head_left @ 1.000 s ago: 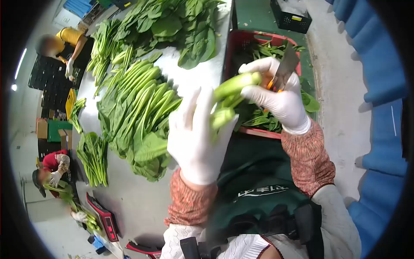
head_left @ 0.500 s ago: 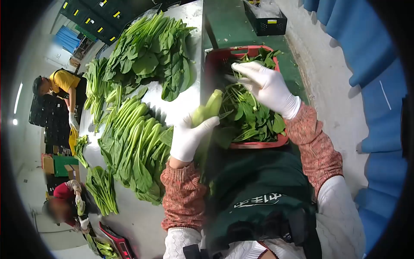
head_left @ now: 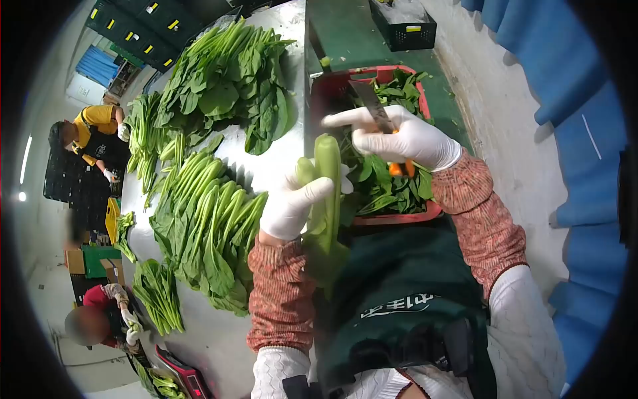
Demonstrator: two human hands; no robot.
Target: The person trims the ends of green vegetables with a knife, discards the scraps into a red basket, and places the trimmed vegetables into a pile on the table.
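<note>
- At frame centre: left hand [head_left: 292, 203], gloved, clamped on a stalk [head_left: 325, 179], now held upright; half a second ago it leaned right.
- Just above right: right hand [head_left: 399, 136], closed on a knife [head_left: 372, 106], which has come back into view, blade near the stalk's top; trimming looks imminent.
- Behind: red crate [head_left: 399, 216] of leaves.
- Left: table [head_left: 212, 332] with sorted greens [head_left: 206, 226].

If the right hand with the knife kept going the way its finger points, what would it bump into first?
Probably the leafy stalk held up by the left hand: the right hand points leftward, just above it. Depth is unclear, so it might pass over.
</note>
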